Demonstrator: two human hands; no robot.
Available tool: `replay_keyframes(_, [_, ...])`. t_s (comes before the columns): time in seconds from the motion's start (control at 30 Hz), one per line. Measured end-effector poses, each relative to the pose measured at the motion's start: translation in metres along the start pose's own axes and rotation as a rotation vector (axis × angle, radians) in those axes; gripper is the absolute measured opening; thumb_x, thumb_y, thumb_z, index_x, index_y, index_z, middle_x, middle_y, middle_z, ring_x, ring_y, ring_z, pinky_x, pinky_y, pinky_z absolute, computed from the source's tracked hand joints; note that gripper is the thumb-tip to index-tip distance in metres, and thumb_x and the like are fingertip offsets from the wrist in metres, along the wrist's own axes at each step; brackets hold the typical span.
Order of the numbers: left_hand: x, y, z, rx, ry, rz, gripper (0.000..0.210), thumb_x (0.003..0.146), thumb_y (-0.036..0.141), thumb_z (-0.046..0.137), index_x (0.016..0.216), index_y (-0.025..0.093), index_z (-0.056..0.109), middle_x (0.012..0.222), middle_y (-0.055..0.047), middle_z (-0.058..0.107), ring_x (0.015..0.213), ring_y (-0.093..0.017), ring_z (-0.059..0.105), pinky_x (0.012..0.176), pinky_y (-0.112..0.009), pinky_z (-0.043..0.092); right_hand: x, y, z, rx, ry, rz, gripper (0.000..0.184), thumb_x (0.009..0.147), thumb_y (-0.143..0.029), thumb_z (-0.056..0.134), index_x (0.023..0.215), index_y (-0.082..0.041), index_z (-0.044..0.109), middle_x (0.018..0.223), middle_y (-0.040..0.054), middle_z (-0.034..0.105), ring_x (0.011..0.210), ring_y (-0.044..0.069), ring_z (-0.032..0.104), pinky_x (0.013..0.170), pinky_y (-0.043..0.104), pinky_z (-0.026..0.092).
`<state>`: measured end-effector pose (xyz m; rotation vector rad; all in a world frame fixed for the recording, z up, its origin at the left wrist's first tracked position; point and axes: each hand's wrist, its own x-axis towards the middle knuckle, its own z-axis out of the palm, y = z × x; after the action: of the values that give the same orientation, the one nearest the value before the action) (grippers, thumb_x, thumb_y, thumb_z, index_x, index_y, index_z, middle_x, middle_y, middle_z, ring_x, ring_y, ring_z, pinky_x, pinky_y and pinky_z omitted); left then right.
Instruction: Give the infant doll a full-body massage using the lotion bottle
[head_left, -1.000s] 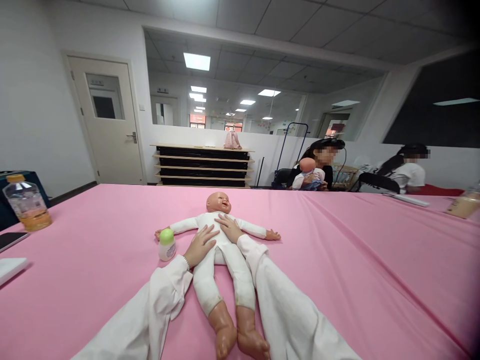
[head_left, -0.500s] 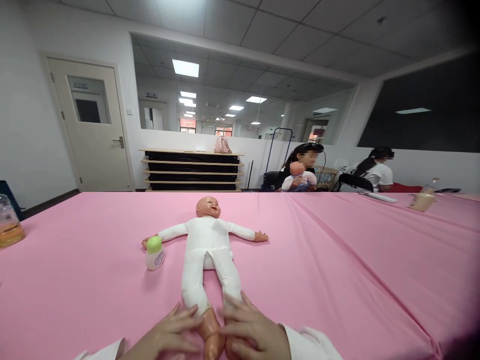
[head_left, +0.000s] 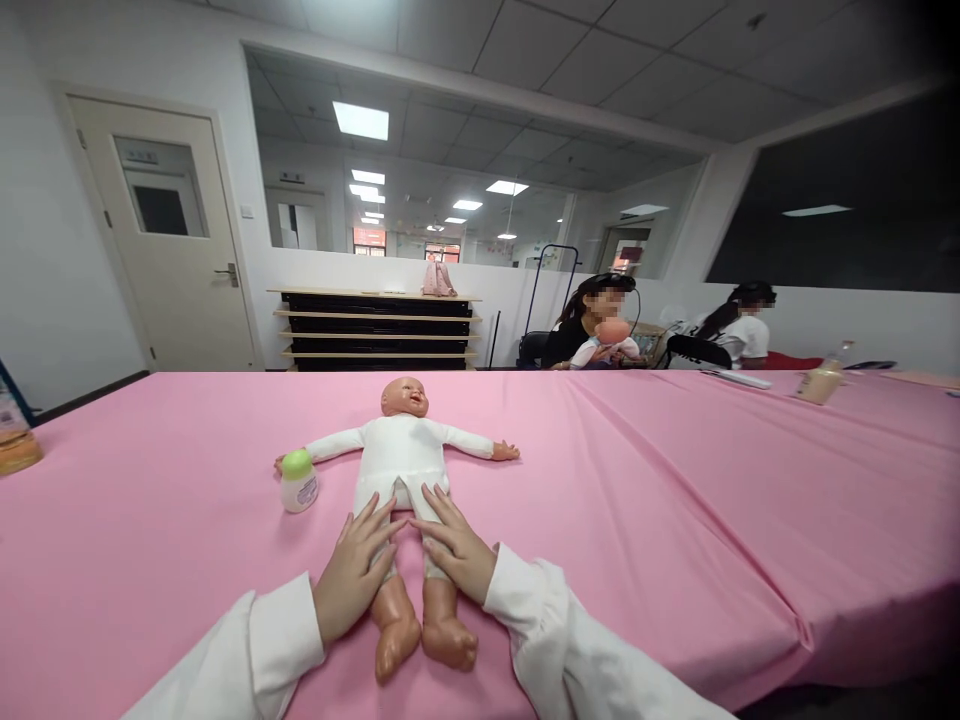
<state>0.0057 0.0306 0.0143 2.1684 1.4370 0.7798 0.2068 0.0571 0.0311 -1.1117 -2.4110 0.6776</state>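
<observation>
A baby doll (head_left: 401, 450) in a white cloth body lies on its back on the pink-covered table, head away from me, arms spread wide. My left hand (head_left: 358, 560) rests with spread fingers over the doll's leg on the left. Over its other leg, my right hand (head_left: 456, 545) lies flat, fingers apart. Neither hand grips anything. Below my hands the doll's bare lower legs and feet show. Beside the doll's hand on the left stands a small white bottle (head_left: 299, 487) with a green cap.
The pink cloth (head_left: 615, 530) has folds on the right. A bottle of orange liquid (head_left: 19, 445) stands at the left edge, a pale yellow bottle (head_left: 821, 382) at the far right. Behind the table, a person (head_left: 581, 325) holds another doll (head_left: 613, 338); a second person (head_left: 742, 325) sits farther right.
Both my hands have moved up the doll's legs from the lower legs to the thighs, uncovering its feet. The view has shifted slightly.
</observation>
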Motion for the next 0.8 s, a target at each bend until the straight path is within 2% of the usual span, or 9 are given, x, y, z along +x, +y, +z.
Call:
replay_keyframes(0.1, [-0.019,0.007,0.005,0.003,-0.01,-0.015,0.042,0.088,0.042,0.026,0.122,0.033,0.048,0.14,0.004,0.025,0.136,-0.021,0.01,0.109,-0.056,0.006,-0.031,-0.013,0.002,0.015,-0.046,0.033,0.046,0.087,-0.042,0.033,0.128,-0.025,0.044,0.145,-0.0008,0.012,0.137,0.018,0.001,0.114,0.045,0.008])
replay_keyframes(0.2, [-0.036,0.014,0.008,-0.052,0.011,0.011,0.041,0.087,0.04,0.029,0.118,0.028,0.053,0.136,0.001,0.035,0.135,-0.019,0.016,0.111,-0.053,0.009,-0.06,-0.027,0.005,0.068,-0.035,0.03,0.048,0.088,-0.043,0.03,0.128,-0.021,0.045,0.144,0.002,0.016,0.137,0.017,0.006,0.114,0.044,0.01])
replay_keyframes(0.3, [-0.057,0.024,0.01,-0.163,0.032,0.058,0.043,0.086,0.041,0.033,0.113,0.02,0.058,0.13,-0.003,0.043,0.133,-0.018,0.022,0.113,-0.046,0.015,-0.084,-0.043,0.008,0.081,-0.031,-0.007,0.046,0.087,-0.044,0.031,0.121,-0.019,0.052,0.139,0.0042,0.03,0.136,0.018,0.016,0.114,0.044,0.014])
replay_keyframes(0.4, [-0.081,0.039,0.002,-0.286,-0.068,0.063,0.045,0.084,0.045,0.036,0.111,0.018,0.059,0.124,-0.003,0.049,0.127,-0.016,0.034,0.113,-0.039,0.022,-0.104,-0.063,0.006,0.097,-0.043,-0.118,0.041,0.087,-0.04,0.035,0.111,-0.018,0.059,0.124,0.0044,0.05,0.13,0.016,0.031,0.113,0.041,0.019])
replay_keyframes(0.5, [-0.095,0.058,-0.015,-0.386,-0.153,0.042,0.045,0.082,0.047,0.04,0.109,0.017,0.06,0.116,-0.004,0.055,0.113,-0.015,0.049,0.106,-0.034,0.035,-0.116,-0.08,-0.004,0.198,-0.027,-0.184,0.038,0.086,-0.039,0.038,0.108,-0.017,0.06,0.117,0.0036,0.056,0.121,0.013,0.043,0.109,0.034,0.029])
replay_keyframes(0.57, [-0.096,0.068,-0.028,-0.442,-0.135,0.03,0.046,0.082,0.047,0.04,0.108,0.014,0.06,0.106,-0.006,0.06,0.1,-0.014,0.056,0.096,-0.031,0.043,-0.116,-0.085,-0.015,0.276,-0.016,-0.158,0.038,0.085,-0.041,0.04,0.107,-0.017,0.06,0.114,0.0039,0.058,0.11,0.012,0.052,0.102,0.031,0.039])
replay_keyframes(0.63, [-0.091,0.076,-0.038,-0.46,-0.092,0.032,0.047,0.082,0.047,0.04,0.107,0.013,0.06,0.098,-0.006,0.062,0.091,-0.013,0.058,0.09,-0.028,0.047,-0.109,-0.086,-0.027,0.303,0.012,-0.135,0.038,0.085,-0.043,0.041,0.104,-0.017,0.062,0.107,0.0044,0.061,0.101,0.012,0.057,0.095,0.029,0.044])
replay_keyframes(0.7, [-0.081,0.079,-0.043,-0.421,-0.06,0.039,0.044,0.083,0.046,0.039,0.105,0.014,0.06,0.098,-0.006,0.062,0.091,-0.012,0.058,0.09,-0.027,0.046,-0.093,-0.08,-0.037,0.281,0.051,-0.145,0.038,0.085,-0.042,0.041,0.102,-0.016,0.062,0.102,0.0045,0.062,0.098,0.012,0.058,0.092,0.03,0.045])
replay_keyframes(0.8, [-0.056,0.071,-0.044,-0.29,-0.024,0.075,0.041,0.085,0.044,0.037,0.107,0.019,0.06,0.11,-0.004,0.057,0.104,-0.013,0.052,0.097,-0.029,0.042,-0.056,-0.058,-0.047,0.204,0.109,-0.21,0.037,0.086,-0.041,0.039,0.106,-0.018,0.06,0.109,0.0046,0.06,0.106,0.013,0.054,0.099,0.032,0.041])
